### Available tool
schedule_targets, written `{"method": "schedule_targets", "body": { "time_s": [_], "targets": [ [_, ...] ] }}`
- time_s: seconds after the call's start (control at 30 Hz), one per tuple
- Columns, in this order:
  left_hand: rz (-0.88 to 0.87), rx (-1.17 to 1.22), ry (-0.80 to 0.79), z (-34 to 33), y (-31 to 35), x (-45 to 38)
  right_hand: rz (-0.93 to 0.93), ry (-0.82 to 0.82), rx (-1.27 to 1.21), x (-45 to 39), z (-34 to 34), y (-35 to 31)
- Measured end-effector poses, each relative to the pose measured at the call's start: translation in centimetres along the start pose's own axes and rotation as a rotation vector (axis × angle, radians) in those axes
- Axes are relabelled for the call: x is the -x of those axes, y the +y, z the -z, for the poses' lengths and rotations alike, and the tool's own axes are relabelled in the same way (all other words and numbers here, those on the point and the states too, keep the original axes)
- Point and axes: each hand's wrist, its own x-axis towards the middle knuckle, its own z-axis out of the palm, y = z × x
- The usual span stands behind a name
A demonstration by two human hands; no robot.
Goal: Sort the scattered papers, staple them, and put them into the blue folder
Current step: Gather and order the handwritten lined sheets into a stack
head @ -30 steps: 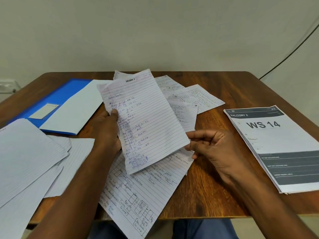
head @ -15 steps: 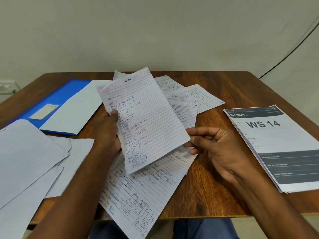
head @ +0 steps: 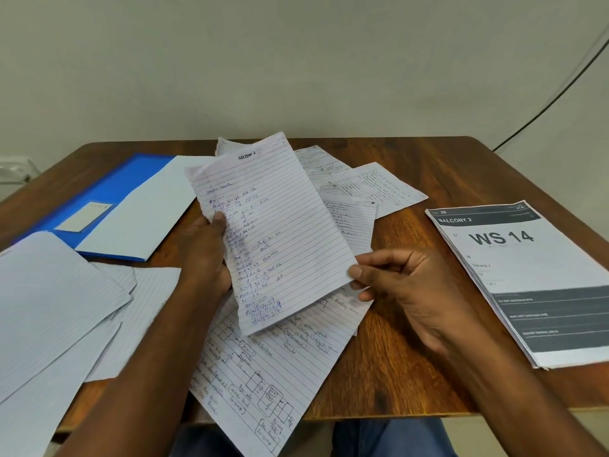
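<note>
Lined sheet (head: 280,232) raised upright, left hand (head: 206,255) gripping, right hand (head: 405,285) pinching.

On the brown wooden table (head: 428,166), a blue plastic folder (head: 108,192) lies at ten o'clock, blank white lined sheets (head: 56,308) at eight, handwritten white lined pages (head: 362,189) at twelve, and a printed grey-and-white paper stack (head: 534,278) at three.

Blue folder (head: 108,189) — white ruled papers (head: 280,232)
</note>
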Motion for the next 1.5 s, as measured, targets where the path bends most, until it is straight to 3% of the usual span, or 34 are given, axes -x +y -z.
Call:
{"method": "schedule_targets", "body": {
  "time_s": [0.6, 1.0, 1.27, 1.5],
  "targets": [
    [-0.038, -0.071, 0.061, 0.0, 0.3, 0.3, 0.047, -0.023, 0.041, 0.0, 0.6, 0.6],
    [-0.011, -0.158, -0.062, -0.6, 0.6, 1.0, 0.090, -0.034, 0.177, -2.9, -0.1, -1.6],
    [0.030, -0.323, -0.203, -1.6, 0.5, 2.3, 0.315, 0.170, 0.208, -11.8, -1.4, -5.0],
    [0.013, -0.324, -0.248, -1.8, -0.2, 2.3, 0.418, 0.241, 0.244, -13.1, -0.2, -3.1]
  ]
}}
